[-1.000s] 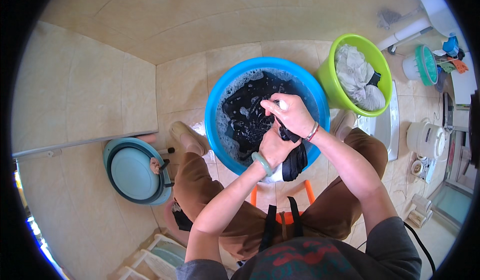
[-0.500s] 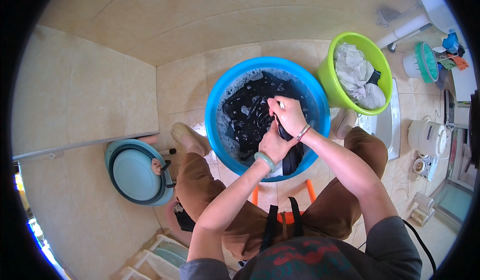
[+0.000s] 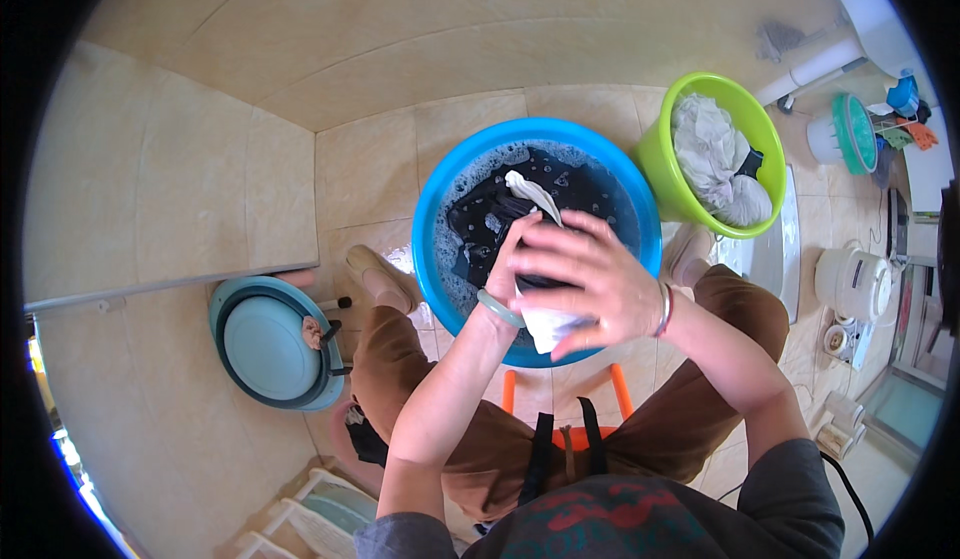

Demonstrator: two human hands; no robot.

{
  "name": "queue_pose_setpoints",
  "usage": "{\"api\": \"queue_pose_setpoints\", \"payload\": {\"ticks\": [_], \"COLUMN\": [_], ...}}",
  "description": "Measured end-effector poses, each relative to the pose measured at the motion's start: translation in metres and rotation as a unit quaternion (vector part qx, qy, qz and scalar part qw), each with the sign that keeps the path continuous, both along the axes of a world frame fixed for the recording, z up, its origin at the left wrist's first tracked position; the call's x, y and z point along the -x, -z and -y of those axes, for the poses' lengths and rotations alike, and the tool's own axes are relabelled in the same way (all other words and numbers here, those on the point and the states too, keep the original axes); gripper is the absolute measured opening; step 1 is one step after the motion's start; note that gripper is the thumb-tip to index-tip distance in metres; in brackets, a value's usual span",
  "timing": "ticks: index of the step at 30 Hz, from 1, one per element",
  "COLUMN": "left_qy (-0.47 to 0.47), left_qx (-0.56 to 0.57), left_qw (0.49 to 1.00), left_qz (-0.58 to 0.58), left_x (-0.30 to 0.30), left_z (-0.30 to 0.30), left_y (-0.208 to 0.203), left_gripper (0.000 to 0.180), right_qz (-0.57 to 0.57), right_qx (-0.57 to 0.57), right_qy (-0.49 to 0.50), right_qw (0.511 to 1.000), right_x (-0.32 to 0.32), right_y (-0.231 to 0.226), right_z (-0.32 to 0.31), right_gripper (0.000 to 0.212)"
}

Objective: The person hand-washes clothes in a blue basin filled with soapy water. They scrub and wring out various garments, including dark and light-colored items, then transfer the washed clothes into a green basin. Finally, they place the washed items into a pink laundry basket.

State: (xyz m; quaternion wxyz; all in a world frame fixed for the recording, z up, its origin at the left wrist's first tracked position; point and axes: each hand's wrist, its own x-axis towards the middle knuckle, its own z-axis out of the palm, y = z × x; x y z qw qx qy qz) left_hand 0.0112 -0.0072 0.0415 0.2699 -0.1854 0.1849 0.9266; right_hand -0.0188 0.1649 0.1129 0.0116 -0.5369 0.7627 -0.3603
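A blue round basin (image 3: pixel 428 169) stands between my feet, with dark cloth (image 3: pixel 480 209) soaking in foamy water. Over its near half, my left hand (image 3: pixel 507 269) is closed round a black-and-white garment (image 3: pixel 550 327). A white strip of the garment sticks out above my fingers, and a wider white part hangs below. My right hand (image 3: pixel 600 279) lies across the front of the bundle, its fingers spread and somewhat blurred. It covers most of the black part and some of the left hand's fingers.
A lime-green bucket (image 3: pixel 655 164) of pale and dark laundry touches the basin's right side. Light-blue basins (image 3: pixel 275 349) lie at the left by the wall. Under me is an orange stool (image 3: pixel 620 391). At the far right stand a white tub (image 3: pixel 852 284) and a small green-rimmed bucket (image 3: pixel 855 134).
My right hand has let go of its grip on the black cloth, spread its fingers and moved nearer me. White parts of the garment now show above and below my hands.
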Motion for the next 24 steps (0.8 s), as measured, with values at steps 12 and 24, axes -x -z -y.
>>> {"api": "queue_pose_setpoints", "payload": {"ticks": [12, 24], "left_qy": [-0.047, -0.141], "left_qx": [-0.151, 0.161], "left_qw": [0.986, 0.975], "left_qz": [0.050, -0.055], "left_x": [-0.001, -0.002], "left_z": [-0.025, -0.032], "left_y": [-0.004, 0.001], "left_gripper": [0.055, 0.039], "right_qz": [0.061, 0.555], "right_qx": [0.216, 0.447], "right_qy": [0.139, 0.335], "right_qw": [0.964, 0.616], "right_x": [0.012, 0.007], "right_y": [0.028, 0.067], "right_z": [-0.004, 0.013], "right_gripper": [0.040, 0.019]}}
